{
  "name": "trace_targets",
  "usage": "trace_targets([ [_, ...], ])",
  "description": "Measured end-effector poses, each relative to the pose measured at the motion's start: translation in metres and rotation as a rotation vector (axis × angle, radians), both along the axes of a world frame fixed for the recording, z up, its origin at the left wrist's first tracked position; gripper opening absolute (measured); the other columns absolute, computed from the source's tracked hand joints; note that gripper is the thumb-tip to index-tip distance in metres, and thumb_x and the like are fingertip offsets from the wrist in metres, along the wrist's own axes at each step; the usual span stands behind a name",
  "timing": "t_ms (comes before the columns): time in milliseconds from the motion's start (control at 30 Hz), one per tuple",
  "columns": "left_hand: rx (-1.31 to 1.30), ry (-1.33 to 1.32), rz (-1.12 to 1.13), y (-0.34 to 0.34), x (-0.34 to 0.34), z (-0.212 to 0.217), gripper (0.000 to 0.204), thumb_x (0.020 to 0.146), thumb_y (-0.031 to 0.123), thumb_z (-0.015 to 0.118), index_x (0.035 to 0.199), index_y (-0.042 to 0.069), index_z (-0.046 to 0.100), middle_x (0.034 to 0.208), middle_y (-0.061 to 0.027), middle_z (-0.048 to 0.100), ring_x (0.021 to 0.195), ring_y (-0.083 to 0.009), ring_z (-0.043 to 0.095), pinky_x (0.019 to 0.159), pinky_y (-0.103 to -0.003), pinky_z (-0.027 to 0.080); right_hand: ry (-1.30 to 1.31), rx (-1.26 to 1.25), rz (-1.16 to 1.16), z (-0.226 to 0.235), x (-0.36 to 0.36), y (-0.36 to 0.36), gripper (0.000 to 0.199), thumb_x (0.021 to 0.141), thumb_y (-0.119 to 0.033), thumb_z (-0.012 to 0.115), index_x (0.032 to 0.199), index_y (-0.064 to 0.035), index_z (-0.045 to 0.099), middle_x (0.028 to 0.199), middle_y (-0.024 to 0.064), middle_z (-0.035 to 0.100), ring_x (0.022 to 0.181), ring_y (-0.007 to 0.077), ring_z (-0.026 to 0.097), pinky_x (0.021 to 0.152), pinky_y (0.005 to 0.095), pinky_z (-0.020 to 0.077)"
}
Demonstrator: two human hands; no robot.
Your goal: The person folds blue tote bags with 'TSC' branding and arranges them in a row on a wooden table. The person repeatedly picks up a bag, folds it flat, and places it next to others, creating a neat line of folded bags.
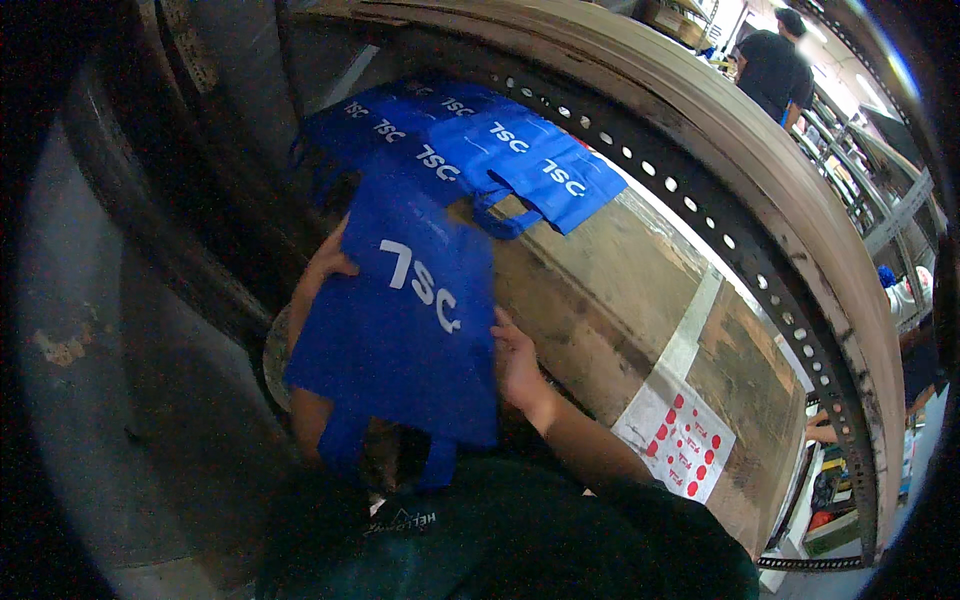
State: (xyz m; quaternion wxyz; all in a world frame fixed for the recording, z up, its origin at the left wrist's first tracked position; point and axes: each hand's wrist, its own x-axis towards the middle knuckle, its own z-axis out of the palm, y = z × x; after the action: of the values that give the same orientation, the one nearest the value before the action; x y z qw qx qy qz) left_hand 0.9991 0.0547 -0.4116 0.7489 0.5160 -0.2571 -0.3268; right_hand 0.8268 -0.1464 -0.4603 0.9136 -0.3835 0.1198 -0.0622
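A blue tote bag (390, 350) with white printed lettering hangs between my two hands, its handles pointing down toward my body. At its upper left edge, my left hand (332, 258) grips it, with most of the fingers behind the fabric. Along the right edge, my right hand (516, 362) is closed on it too. Beyond it on the wooden shelf (560, 290), several matching blue tote bags (430, 125) lie flat and overlap. The closest of these, a blue tote bag (565, 180) at the right, has its handle loop toward me.
A white sheet with red marks (690, 440) lies on the shelf to the right. Above the shelf runs a dark perforated metal rail (670, 185) under a wooden board (740, 130). A person in dark clothes (775, 70) stands at the far right, and another person's hand (822, 428) shows below.
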Motion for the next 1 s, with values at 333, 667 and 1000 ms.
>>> trace_targets([
  [333, 0.158, -0.142, -0.037, -0.081, 0.150, 0.031, 0.078, 0.077, 0.023, 0.069, 0.142, 0.010, 0.027, 0.117, -0.0117, 0.055, 0.093, -0.0223, 0.059, 0.081, -0.034, 0.050, -0.077, -0.257, -0.393, -0.005, 0.062, -0.085, 0.057, 0.073, 0.005, 0.046, 0.128, -0.0081, 0.038, 0.114, 0.0081, 0.051, 0.100, 0.0198, 0.053, 0.080, 0.0303, 0.0469],
  [667, 0.402, -0.439, 0.749, -0.100, 0.201, -0.066, 0.057, 0.073, 0.032, 0.074, 0.121, 0.010, 0.052, 0.099, -0.0076, 0.063, 0.087, -0.0206, 0.060, 0.079, -0.034, 0.048, 0.105, -0.225, -0.671, -0.118, 0.151, -0.163, 0.061, 0.070, 0.011, 0.040, 0.127, -0.0082, 0.035, 0.113, 0.0130, 0.050, 0.098, 0.0252, 0.055, 0.080, 0.0374, 0.0497],
  [1000, 0.704, -1.193, 0.410, -0.143, 0.039, -0.080, 0.065, 0.069, 0.048, 0.071, 0.122, 0.015, 0.054, 0.122, -0.0123, 0.052, 0.116, -0.0305, 0.047, 0.098, -0.043, 0.038, 0.098, -0.255, -0.713, -0.094, 0.166, -0.139, 0.053, 0.073, 0.008, 0.043, 0.124, -0.0046, 0.035, 0.109, 0.0141, 0.053, 0.094, 0.0285, 0.057, 0.078, 0.0419, 0.0514],
])
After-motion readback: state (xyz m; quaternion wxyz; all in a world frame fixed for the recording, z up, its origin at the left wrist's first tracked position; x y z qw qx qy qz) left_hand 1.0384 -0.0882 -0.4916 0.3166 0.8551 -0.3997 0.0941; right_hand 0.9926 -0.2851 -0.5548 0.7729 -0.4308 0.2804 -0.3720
